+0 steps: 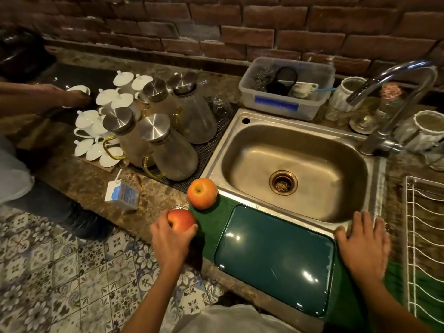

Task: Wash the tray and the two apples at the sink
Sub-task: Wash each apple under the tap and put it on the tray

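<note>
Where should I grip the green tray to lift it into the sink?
Take the green tray by its right short edge, beside the right hand. It lies flat, so hook fingers under the raised rim, coming from the right.

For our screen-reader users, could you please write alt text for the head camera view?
A person's left hand holds a red apple at the counter edge, while the right hand rests flat beside a green tray in front of an empty steel sink. A second apple sits at the sink's left corner; glass jugs stand farther left.
</note>
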Available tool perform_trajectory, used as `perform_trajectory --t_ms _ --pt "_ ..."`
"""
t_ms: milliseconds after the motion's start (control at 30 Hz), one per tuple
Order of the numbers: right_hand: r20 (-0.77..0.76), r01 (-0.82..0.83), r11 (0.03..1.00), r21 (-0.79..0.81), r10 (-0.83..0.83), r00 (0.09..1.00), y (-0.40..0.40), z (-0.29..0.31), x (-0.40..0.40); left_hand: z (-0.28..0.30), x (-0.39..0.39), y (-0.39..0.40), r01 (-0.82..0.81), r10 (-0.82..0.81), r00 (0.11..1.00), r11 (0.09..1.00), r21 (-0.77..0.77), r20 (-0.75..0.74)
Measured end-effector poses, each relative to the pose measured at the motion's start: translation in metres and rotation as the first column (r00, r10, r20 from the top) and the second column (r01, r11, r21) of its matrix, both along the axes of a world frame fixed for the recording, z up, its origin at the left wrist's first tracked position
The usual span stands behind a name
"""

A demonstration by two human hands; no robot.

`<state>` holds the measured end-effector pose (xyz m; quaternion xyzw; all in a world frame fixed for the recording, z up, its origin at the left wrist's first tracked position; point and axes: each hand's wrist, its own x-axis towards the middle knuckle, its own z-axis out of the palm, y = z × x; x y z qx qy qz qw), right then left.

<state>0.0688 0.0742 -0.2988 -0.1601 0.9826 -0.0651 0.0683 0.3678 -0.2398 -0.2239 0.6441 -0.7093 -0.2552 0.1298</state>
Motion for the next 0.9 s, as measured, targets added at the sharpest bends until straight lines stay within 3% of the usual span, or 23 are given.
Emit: perform_trajectory --t_ms 133,233,400,633,900 --pt "0.021 0.002 1.000 0.025 -0.002 1.000 -0.001 0.000 -0.002 0.038 -0.018 -0.013 -0.017 0.002 0.992 0.992 -0.122 -0.127" --pt "0.035 0.012 0.999 0.032 -0.013 0.999 -0.002 0.000 -0.003 0.068 -0.057 -0.015 0.088 -0.129 0.965 0.979 -0.183 -0.230" --pt "0.042 0.037 0.998 0.054 -0.039 0.998 -0.003 0.002 -0.005 0.080 -0.149 -0.010 0.308 -0.340 0.892 0.940 -0.151 -0.298" --pt "0.093 0.047 0.997 0.068 -0.053 0.994 -0.004 0.000 -0.007 0.058 -0.285 0.015 0.626 -0.635 0.743 0.771 -0.115 -0.213" --pt "0.133 0.075 0.997 0.009 -0.076 0.988 -0.003 -0.007 -0.004 0.026 -0.355 0.037 0.783 -0.785 0.614 0.619 -0.062 -0.083"
